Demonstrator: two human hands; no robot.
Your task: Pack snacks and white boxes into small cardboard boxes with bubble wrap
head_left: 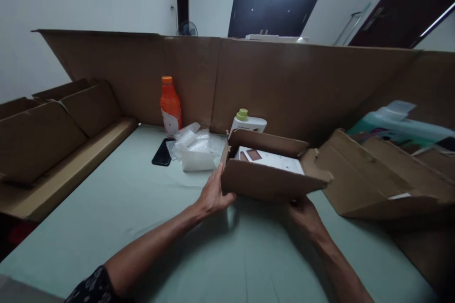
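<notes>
An open cardboard box [270, 182] is held tilted between my two hands above the pale green cloth. Inside it lies a white printed box [273, 160] with brown pictures on its face. My left hand [213, 195] grips the left end of the cardboard box, thumb along its near side. Under the lower right part, my right hand [304, 213] supports the box, its fingertips hidden beneath it. Just behind stands a white bottle with a green cap [249, 123], partly covered by the box flap.
Crumpled bubble wrap [197, 147], a black phone [161, 152] and an orange bottle [170, 109] are at the back left. On the right, an open carton [369, 180] sits beside a container of teal liquid [398, 123]. Cardboard [277, 75] walls the back; more boxes [42, 137] stand left.
</notes>
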